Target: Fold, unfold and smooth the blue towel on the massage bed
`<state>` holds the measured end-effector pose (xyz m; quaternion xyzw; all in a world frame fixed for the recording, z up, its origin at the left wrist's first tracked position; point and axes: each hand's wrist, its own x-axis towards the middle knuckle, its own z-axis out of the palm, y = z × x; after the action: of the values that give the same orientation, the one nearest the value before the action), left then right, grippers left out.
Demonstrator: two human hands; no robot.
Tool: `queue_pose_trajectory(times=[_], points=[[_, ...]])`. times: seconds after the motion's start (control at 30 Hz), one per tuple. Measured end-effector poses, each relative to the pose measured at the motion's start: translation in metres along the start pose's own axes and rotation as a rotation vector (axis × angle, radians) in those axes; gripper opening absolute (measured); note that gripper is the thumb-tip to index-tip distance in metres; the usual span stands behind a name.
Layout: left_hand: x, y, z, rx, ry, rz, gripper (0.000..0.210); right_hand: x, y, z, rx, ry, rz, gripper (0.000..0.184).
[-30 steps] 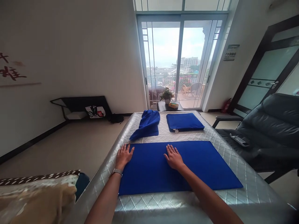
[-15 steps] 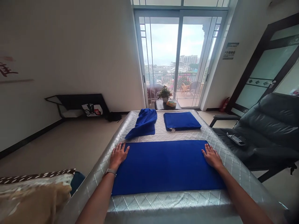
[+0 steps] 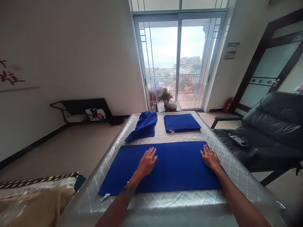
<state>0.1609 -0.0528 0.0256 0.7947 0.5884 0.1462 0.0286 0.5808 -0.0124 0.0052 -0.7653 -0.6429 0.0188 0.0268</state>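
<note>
A blue cloth (image 3: 175, 170) lies flat as a wide strip across the near part of the silver quilted bed surface (image 3: 165, 201), with a small white tag (image 3: 105, 197) at its near left corner. My left hand (image 3: 148, 161), a band on its wrist, is over the cloth left of its middle, fingers extended; whether it touches cannot be told. Flat on the cloth's far right corner rests my right hand (image 3: 210, 157), fingers spread. Beyond are a crumpled blue cloth (image 3: 144, 125) on the left and a neatly folded blue cloth stack (image 3: 182, 122) on the right.
A black recliner (image 3: 267, 138) with a remote (image 3: 238, 140) on its seat stands at the right. Tan and patterned bedding (image 3: 38, 201) is at the lower left. Past the bed, a small chair (image 3: 163, 108) holds a potted plant (image 3: 165, 95) before a glass sliding door (image 3: 163, 47).
My left hand has moved right from the cloth's far left corner toward its middle. The cloth's left edge and tag are now uncovered. My right hand stays at the right corner.
</note>
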Motion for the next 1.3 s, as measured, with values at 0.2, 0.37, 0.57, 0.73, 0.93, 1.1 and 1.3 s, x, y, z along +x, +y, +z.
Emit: queue_pose_trajectory(times=[0.2, 0.37, 0.57, 0.73, 0.93, 1.1, 1.3], points=[[-0.016, 0.055, 0.028, -0.008, -0.134, 0.14, 0.071, -0.001, -0.002, -0.004, -0.003, -0.016, 0.011, 0.071], [-0.058, -0.04, 0.009, 0.121, -0.146, -0.114, 0.076, 0.0, -0.001, -0.001, -0.019, 0.001, 0.004, 0.07], [-0.131, -0.15, -0.004, 0.272, -0.045, -0.323, 0.078, 0.0, -0.001, -0.003, -0.062, 0.025, 0.002, 0.069], [-0.141, -0.151, -0.003, 0.291, 0.028, -0.291, 0.079, -0.011, -0.032, -0.027, -0.186, 0.15, -0.068, 0.062], [-0.139, -0.151, 0.001, 0.265, 0.093, -0.261, 0.072, -0.093, -0.147, -0.023, 0.027, 0.048, -0.412, 0.063], [-0.142, -0.151, -0.007, 0.251, 0.081, -0.212, 0.068, -0.133, -0.186, -0.008, 0.164, -0.103, -0.547, 0.075], [-0.142, -0.154, -0.003, 0.269, 0.099, -0.194, 0.068, -0.112, -0.083, -0.001, 0.103, -0.054, -0.367, 0.074]])
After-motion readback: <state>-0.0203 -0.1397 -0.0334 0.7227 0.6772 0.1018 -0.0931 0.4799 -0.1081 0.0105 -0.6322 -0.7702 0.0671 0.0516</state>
